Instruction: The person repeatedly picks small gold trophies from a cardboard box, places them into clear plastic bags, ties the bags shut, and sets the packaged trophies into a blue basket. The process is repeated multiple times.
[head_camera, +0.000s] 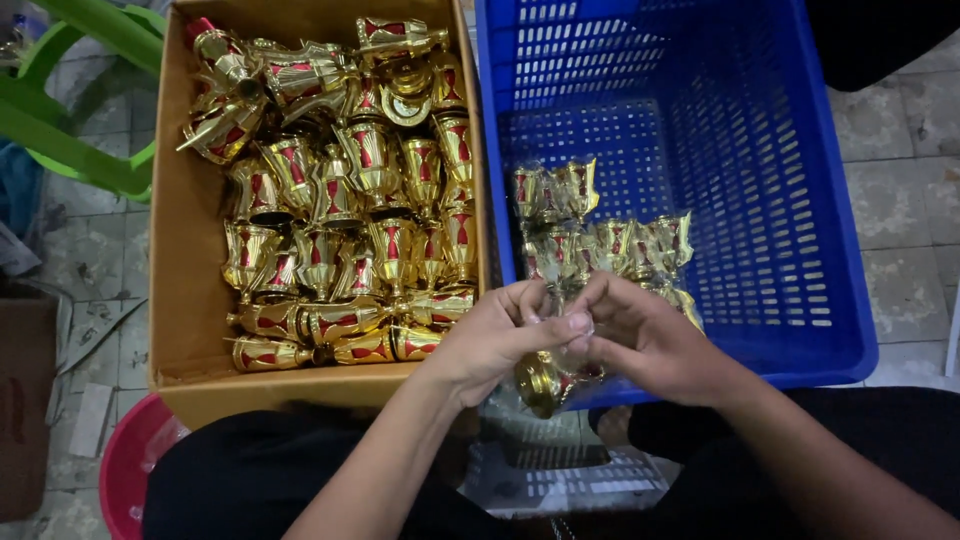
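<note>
Gripping a gold trophy cup together over the blue crate's near rim, the left hand and right hand seemingly bag it; next comes careful placing among wrapped cups.

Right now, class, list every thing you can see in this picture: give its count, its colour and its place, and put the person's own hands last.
cardboard box: one, brown, left of centre on the floor
loose cup pieces: too many to count, gold with red panels, piled in the box
crate: one, blue, slotted plastic, right of the box
wrapped cup pieces: several, gold and red in clear film, inside the crate
held cup piece: one, gold, between both hands
chair: one, green, top left
tub: one, red, bottom left
left hand: on the held piece
right hand: on the held piece
</note>
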